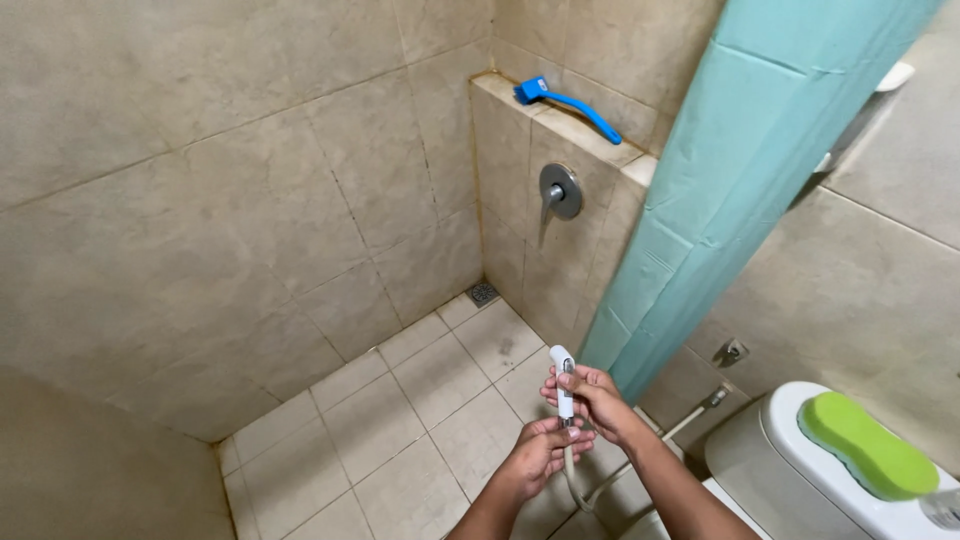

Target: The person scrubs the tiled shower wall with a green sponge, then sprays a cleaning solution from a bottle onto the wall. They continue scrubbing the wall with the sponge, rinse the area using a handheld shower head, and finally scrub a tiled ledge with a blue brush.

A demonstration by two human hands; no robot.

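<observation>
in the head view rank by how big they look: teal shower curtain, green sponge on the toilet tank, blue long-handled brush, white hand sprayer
1. Teal shower curtain, by far the largest.
2. Green oval sponge and blue long-handled brush: look similar; the sponge sits nearer the camera, so unsure.
3. White hand sprayer, held in both hands, smallest.

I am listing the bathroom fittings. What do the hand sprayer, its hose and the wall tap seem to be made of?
Hand sprayer: probably white plastic, smooth and matte. Hose: pale and flexible, perhaps plastic; its finish is too small to tell. Wall tap: likely chromed metal, grey and shiny with reflections.
</observation>
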